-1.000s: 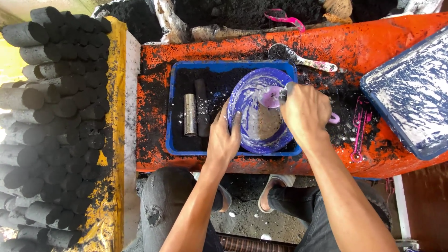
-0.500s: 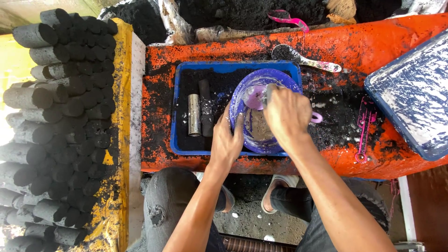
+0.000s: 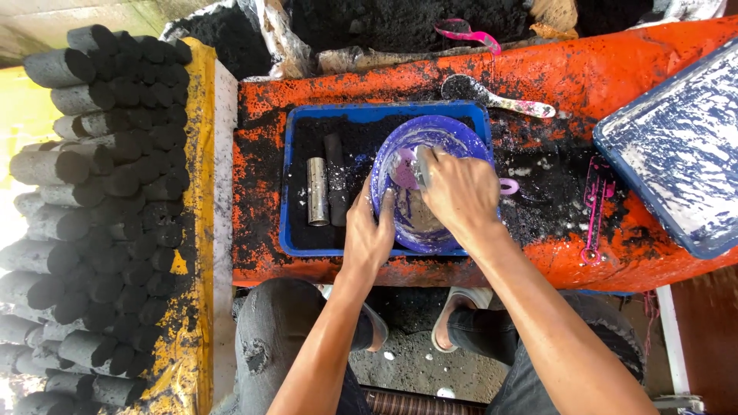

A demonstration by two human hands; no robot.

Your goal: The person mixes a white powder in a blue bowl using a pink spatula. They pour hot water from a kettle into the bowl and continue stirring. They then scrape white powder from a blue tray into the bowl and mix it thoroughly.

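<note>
A purple bowl (image 3: 442, 138) with a grey paste in it sits inside a blue tray (image 3: 295, 123) on an orange bench (image 3: 576, 77). My left hand (image 3: 370, 234) grips the bowl's near left rim. Over the bowl, my right hand (image 3: 460, 190) is closed on a pink spoon (image 3: 405, 166), whose scoop is down in the paste and whose handle end sticks out to the right. In the tray, left of the bowl, lie a metal tube (image 3: 317, 190) and a black cylinder (image 3: 335, 178) amid black powder.
Stacked black cylindrical briquettes (image 3: 100, 192) fill a yellow rack on the left. A powder-covered spoon (image 3: 492, 96) lies behind the tray. A blue lid smeared white (image 3: 680, 146) rests at the right, with a pink tool (image 3: 592, 204) beside it. A heap of black powder (image 3: 400, 19) lies behind.
My right hand has moved leftward across the bowl with the pink spoon, stirring the paste. My left hand stays on the bowl's rim.
</note>
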